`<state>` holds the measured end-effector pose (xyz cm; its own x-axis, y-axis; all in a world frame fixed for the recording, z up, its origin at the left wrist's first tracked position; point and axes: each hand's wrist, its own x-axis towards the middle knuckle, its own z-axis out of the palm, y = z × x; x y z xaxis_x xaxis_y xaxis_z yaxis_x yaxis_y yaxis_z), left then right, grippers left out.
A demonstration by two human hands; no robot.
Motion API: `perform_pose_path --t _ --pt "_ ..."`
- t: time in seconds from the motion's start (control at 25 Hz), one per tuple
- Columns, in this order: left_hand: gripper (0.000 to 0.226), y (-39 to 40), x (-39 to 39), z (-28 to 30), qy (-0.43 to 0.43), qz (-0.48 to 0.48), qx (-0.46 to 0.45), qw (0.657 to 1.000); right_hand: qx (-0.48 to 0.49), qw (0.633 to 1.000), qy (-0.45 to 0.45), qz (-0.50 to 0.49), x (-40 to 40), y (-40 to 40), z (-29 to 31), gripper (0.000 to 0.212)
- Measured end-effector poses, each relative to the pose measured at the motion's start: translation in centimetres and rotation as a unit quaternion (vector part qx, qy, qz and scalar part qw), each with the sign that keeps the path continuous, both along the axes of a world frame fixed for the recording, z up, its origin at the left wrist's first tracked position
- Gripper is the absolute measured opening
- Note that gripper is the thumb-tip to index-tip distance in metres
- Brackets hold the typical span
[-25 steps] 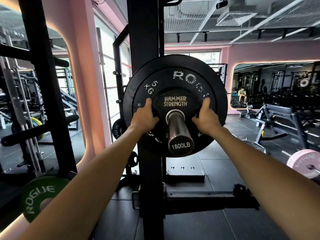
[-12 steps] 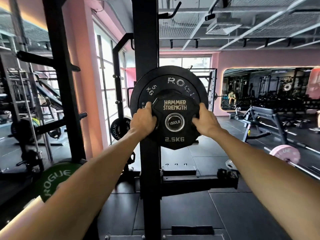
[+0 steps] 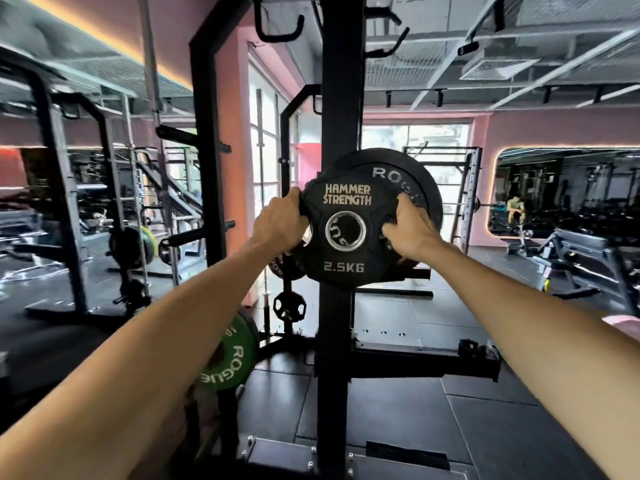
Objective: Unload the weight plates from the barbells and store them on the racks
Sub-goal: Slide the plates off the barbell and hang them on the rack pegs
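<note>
A small black plate marked HAMMER STRENGTH 2.5KG (image 3: pixel 346 271) is held up in front of the black rack upright (image 3: pixel 341 98). My left hand (image 3: pixel 278 225) grips its left edge and my right hand (image 3: pixel 407 230) grips its right edge, fingers curled through the plate's openings. Its steel-ringed centre hole (image 3: pixel 345 231) is free of the bar sleeve. Right behind it stays a larger black ROGUE plate (image 3: pixel 420 188), still on the bar; the sleeve itself is hidden by the small plate.
A green ROGUE plate (image 3: pixel 227 358) hangs low on the left of the rack. Small black plates (image 3: pixel 289 306) sit on pegs behind the upright. Another rack (image 3: pixel 69 202) stands to the left, benches (image 3: pixel 571 258) to the right. A person (image 3: pixel 514 209) sits far off.
Both hands have drawn the 2.5 kg plate along the sleeve and off its end; the 1500LB sleeve end no longer shows through the hole. The view has backed away and tilted up.
</note>
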<state>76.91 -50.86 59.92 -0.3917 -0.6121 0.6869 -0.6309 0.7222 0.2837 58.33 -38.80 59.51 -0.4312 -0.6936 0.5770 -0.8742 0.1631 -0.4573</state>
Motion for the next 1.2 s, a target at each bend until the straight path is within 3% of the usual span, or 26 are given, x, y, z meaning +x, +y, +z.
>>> perform_pose_path --t 0.32,0.76,1.2 --pt "0.032 -0.8 14.6 1.1 -0.005 0.068 -0.003 0.998 0.014 0.998 0.016 0.065 13.2 -3.1 1.0 0.025" --pt "0.030 -14.2 35.6 1.5 -0.036 0.086 -0.010 0.996 0.014 0.995 0.026 0.094 33.7 -16.6 0.8 0.025" --pt "0.025 -29.4 41.9 2.3 -0.004 0.082 -0.003 0.997 0.024 0.992 0.042 0.119 39.2 -31.8 2.7 0.028"
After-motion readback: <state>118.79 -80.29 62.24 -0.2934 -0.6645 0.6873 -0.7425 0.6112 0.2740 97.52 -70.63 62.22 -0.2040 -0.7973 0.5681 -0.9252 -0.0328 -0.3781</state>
